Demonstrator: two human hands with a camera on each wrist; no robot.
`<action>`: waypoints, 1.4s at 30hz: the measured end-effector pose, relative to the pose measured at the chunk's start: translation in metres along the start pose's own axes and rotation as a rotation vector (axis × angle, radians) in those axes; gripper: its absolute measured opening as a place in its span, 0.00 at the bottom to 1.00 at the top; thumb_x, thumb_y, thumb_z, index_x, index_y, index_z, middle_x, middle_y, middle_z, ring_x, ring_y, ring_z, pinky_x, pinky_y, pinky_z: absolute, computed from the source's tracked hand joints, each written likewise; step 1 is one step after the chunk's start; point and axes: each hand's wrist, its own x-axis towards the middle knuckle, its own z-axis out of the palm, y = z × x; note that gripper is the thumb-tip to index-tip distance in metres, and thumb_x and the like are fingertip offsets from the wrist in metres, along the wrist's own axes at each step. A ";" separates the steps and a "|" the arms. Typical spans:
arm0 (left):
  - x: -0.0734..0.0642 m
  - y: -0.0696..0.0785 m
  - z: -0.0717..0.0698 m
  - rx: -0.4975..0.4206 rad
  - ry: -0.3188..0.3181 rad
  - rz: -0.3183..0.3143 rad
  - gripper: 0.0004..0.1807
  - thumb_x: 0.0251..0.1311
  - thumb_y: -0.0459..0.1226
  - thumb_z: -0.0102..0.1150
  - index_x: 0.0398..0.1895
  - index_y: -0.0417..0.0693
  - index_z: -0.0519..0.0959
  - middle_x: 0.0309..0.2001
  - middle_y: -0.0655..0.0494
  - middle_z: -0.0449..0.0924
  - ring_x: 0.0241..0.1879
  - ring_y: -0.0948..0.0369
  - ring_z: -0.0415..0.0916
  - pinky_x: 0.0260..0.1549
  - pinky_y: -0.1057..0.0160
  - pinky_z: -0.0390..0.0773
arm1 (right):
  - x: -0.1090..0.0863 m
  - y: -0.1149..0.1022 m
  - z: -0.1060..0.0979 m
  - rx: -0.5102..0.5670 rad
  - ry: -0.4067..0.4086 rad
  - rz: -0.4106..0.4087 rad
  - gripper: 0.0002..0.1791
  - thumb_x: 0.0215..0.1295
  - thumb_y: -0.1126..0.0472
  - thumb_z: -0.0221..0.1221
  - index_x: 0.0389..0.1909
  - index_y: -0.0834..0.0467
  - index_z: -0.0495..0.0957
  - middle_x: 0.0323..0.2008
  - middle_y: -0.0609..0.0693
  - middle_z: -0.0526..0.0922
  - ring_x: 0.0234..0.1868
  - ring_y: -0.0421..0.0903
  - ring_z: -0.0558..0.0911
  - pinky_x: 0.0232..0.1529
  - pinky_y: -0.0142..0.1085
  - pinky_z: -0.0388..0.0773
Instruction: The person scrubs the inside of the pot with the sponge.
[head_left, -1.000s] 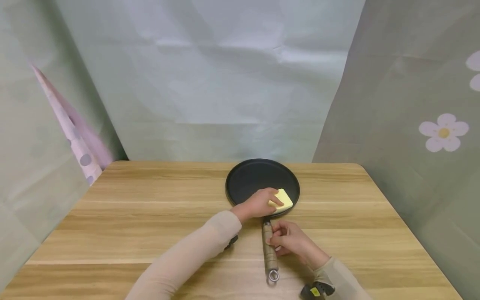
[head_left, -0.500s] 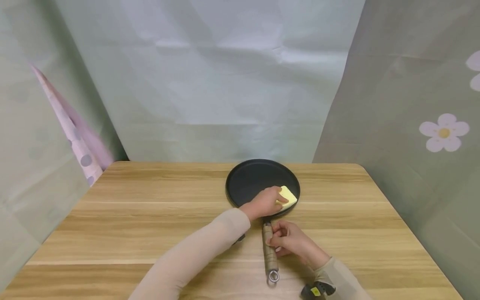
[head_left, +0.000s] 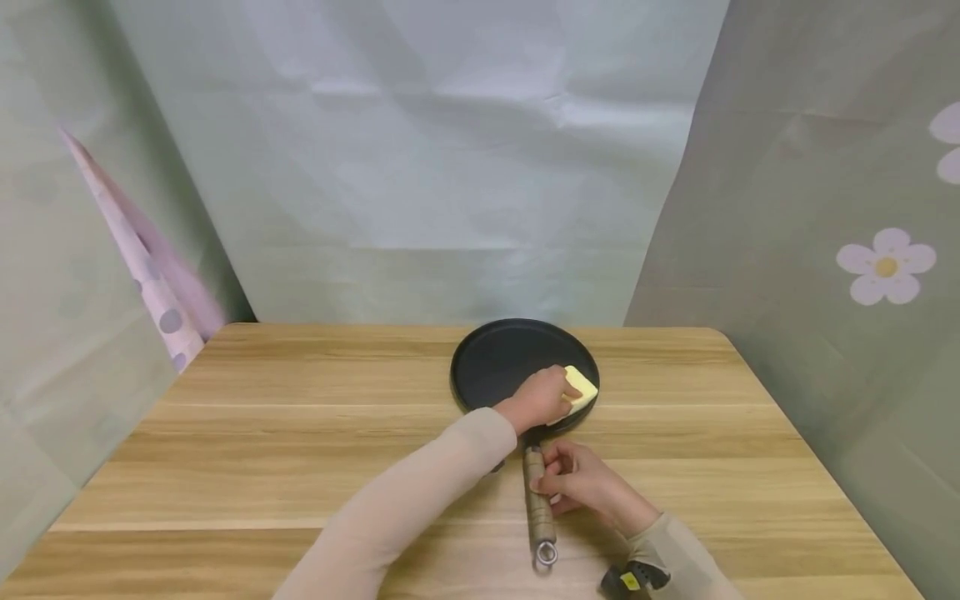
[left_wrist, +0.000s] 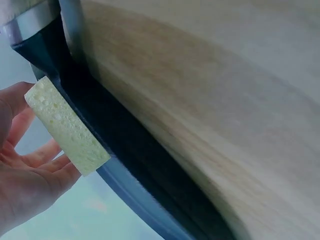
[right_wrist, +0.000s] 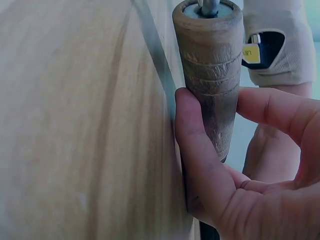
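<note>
Head view: holds a yellow sponge (head_left: 582,387) in the left hand (head_left: 543,395), on the near right side of a black pan (head_left: 498,358). Pinches its wooden handle (head_left: 541,518) in the right hand (head_left: 585,482), nearer than the sponge. Left wrist view: grips the sponge between thumb and fingers, against the pan. Right wrist view: nips the handle between thumb and fingers, away from the palm.

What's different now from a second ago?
The left hand has moved the yellow sponge rightward and slightly away across the frying pan, nearer its right side. Nothing was taken hold of or let go. The right hand still pinches the wooden handle, and the pan stayed put.
</note>
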 end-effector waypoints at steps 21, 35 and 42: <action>0.028 -0.008 -0.006 -0.068 -0.040 -0.025 0.17 0.56 0.35 0.63 0.50 0.56 0.85 0.52 0.54 0.80 0.45 0.62 0.74 0.45 0.67 0.73 | 0.001 0.001 0.001 -0.017 0.011 0.005 0.19 0.51 0.69 0.63 0.42 0.68 0.67 0.31 0.52 0.71 0.29 0.45 0.78 0.30 0.41 0.82; 0.057 -0.016 -0.007 -0.005 -0.118 0.064 0.19 0.58 0.36 0.62 0.53 0.57 0.83 0.55 0.56 0.79 0.44 0.62 0.74 0.41 0.70 0.72 | -0.003 0.002 -0.005 -0.016 0.013 -0.006 0.19 0.52 0.70 0.63 0.42 0.70 0.66 0.31 0.52 0.71 0.31 0.46 0.78 0.30 0.43 0.83; 0.065 -0.036 -0.011 -0.020 -0.167 0.108 0.18 0.59 0.36 0.61 0.52 0.61 0.83 0.63 0.57 0.73 0.65 0.60 0.66 0.58 0.66 0.68 | 0.000 0.003 -0.001 -0.005 0.008 -0.007 0.20 0.50 0.69 0.64 0.42 0.70 0.67 0.32 0.53 0.71 0.30 0.46 0.78 0.31 0.44 0.83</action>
